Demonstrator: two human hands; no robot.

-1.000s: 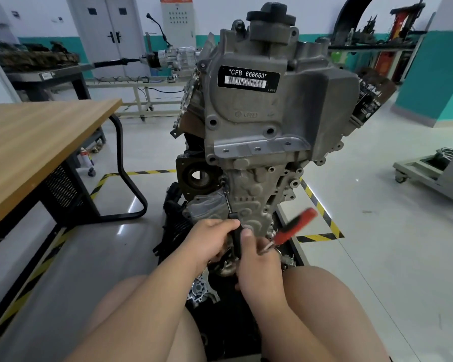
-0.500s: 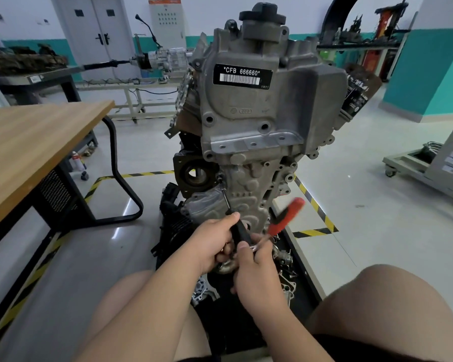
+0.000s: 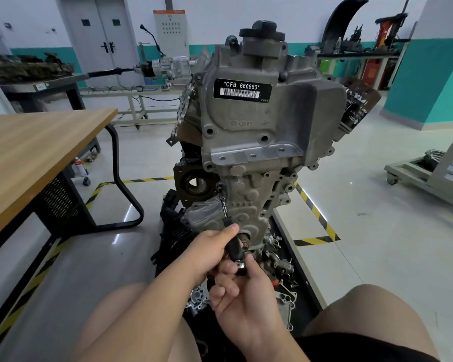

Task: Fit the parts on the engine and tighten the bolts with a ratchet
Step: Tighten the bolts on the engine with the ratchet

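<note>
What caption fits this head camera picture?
Left hand and right hand grip a black-handled tool set against the engine.

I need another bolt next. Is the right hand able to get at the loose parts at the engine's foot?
Probably, once it lets go: the right hand is pinching the ratchet, and the loose parts lie just beside it with nothing between.

A head-worn wide-angle camera looks forward and down, close before the engine [image 3: 246, 131].
</note>
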